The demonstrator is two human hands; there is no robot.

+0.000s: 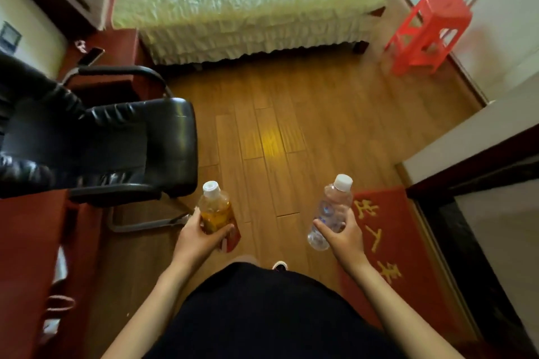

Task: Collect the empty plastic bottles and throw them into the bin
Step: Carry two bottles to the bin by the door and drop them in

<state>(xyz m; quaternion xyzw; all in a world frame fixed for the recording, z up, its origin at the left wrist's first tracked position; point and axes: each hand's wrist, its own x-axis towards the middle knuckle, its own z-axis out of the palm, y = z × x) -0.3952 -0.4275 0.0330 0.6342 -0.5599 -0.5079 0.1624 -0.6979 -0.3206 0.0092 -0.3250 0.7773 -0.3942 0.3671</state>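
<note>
My left hand grips a yellow-tinted plastic bottle with a white cap and a red label, held upright over the wooden floor. A clear plastic bottle with a white cap sits in my right hand, tilted slightly to the right. Both hands are at waist height in front of my dark clothing. No bin shows in the head view.
A black leather armchair stands at the left beside a dark red desk. A bed fills the far side. A red plastic stool is at the far right. A red doormat lies by a doorway at the right.
</note>
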